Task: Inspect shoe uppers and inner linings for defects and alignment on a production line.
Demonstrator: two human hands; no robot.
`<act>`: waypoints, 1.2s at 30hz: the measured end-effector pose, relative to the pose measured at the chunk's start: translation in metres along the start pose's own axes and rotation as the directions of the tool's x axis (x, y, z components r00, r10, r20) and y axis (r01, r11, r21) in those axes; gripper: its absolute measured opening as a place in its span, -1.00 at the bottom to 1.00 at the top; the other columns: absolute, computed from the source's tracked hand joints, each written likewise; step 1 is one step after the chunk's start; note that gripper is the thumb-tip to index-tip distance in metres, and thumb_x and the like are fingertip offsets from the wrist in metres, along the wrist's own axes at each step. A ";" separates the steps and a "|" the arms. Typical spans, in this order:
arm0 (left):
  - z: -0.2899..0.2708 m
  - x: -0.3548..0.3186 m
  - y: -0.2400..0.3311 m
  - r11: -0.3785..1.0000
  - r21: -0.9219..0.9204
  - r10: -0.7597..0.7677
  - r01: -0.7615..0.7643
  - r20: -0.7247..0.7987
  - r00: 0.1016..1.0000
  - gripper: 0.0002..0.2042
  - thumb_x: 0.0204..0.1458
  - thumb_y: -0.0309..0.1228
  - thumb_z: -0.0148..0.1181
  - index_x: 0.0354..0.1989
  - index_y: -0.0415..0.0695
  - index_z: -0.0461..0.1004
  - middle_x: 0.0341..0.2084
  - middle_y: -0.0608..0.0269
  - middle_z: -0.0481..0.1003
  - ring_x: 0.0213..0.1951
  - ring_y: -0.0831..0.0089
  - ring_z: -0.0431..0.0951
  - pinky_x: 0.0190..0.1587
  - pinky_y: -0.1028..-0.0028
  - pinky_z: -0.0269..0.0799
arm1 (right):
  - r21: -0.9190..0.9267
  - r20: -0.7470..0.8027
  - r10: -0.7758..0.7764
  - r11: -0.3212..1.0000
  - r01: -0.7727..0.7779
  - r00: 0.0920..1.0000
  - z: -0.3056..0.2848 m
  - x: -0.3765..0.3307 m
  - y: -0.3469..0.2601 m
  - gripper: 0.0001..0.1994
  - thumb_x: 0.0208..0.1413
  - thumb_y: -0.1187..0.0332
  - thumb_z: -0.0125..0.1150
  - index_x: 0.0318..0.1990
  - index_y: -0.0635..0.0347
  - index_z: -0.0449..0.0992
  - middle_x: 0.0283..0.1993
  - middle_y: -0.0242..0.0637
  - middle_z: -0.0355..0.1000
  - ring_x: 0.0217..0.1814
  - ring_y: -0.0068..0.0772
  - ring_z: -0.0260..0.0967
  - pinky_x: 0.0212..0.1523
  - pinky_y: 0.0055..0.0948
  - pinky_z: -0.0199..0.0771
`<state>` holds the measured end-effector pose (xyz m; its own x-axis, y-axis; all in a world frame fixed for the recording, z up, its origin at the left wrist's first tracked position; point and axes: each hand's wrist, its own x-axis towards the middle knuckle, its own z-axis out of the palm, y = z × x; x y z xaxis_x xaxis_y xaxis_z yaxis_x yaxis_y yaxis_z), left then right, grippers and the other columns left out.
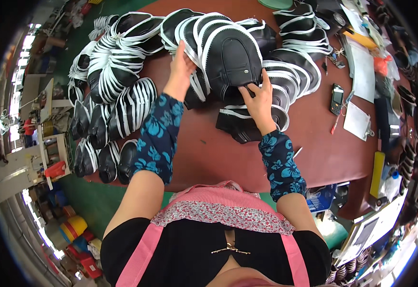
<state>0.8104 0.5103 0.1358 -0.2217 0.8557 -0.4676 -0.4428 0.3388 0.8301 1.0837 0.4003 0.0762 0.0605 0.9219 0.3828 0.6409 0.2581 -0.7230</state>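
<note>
A fanned stack of black shoe uppers with white edging lies at the far middle of the table. Its front shoe upper faces up, with a stitched panel and a small round metal stud. At the stack's left side is my left hand, open, its fingers stretched out along the white edges. My right hand grips the near right edge of the front upper between thumb and fingers; some fingertips are hidden. Just beneath that hand, another black upper rests on the table.
Bundles of similar uppers fill the left side, and a curved row lies to the right. A handheld device, a red pen and papers are near the right edge. A blue crate stands below the table edge.
</note>
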 end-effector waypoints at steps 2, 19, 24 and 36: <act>0.006 -0.023 -0.010 0.999 -0.046 0.030 -0.025 0.108 0.994 -0.27 0.39 0.20 0.25 0.41 -0.24 0.44 0.22 0.12 0.61 0.22 0.26 0.62 0.33 0.22 0.47 | 0.086 0.042 0.022 0.996 -0.025 0.999 0.002 0.012 0.007 -0.74 0.17 0.26 0.58 -0.16 0.30 0.78 0.64 0.32 0.19 0.53 0.34 0.28 0.50 0.06 0.32; -0.126 -0.245 -0.003 0.788 -0.499 -0.032 0.362 0.553 0.832 -0.52 0.47 -0.24 -0.02 0.35 -0.38 0.49 0.16 -0.19 0.66 0.11 0.05 0.76 0.27 0.14 0.67 | 0.437 0.348 -0.301 0.890 0.131 0.888 -0.117 -0.095 -0.189 -0.79 0.06 0.40 0.48 -0.22 0.39 0.77 0.63 0.11 0.31 0.62 0.22 0.19 0.62 0.12 0.07; -0.326 -0.276 -0.190 0.870 -0.286 -0.409 0.401 0.035 0.912 -0.54 0.49 -0.19 0.10 0.32 -0.32 0.52 0.12 -0.10 0.68 0.14 0.16 0.70 0.31 0.16 0.63 | 0.275 0.531 -0.245 0.955 0.108 0.811 -0.031 -0.233 -0.216 -0.73 0.12 0.25 0.53 -0.47 0.28 0.68 0.50 -0.26 0.51 0.58 0.00 0.29 0.46 0.00 0.12; -0.355 -0.409 -0.160 0.586 0.714 0.307 -0.382 0.240 0.921 -0.76 0.19 -0.19 0.54 -0.20 -0.08 0.69 -0.29 0.30 0.58 -0.18 0.35 0.62 -0.19 0.32 0.56 | 0.243 0.659 -0.048 0.958 -0.153 0.750 0.062 -0.328 -0.197 -0.72 0.18 0.14 0.44 -0.32 0.19 0.84 0.60 -0.42 0.42 0.71 -0.04 0.04 0.63 0.09 -0.14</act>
<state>0.6635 -0.0331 0.0861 -0.1319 0.9859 -0.1025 0.4456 0.1514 0.8823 0.8899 0.0647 0.0572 -0.4896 0.8701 -0.0575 0.4185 0.1766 -0.8909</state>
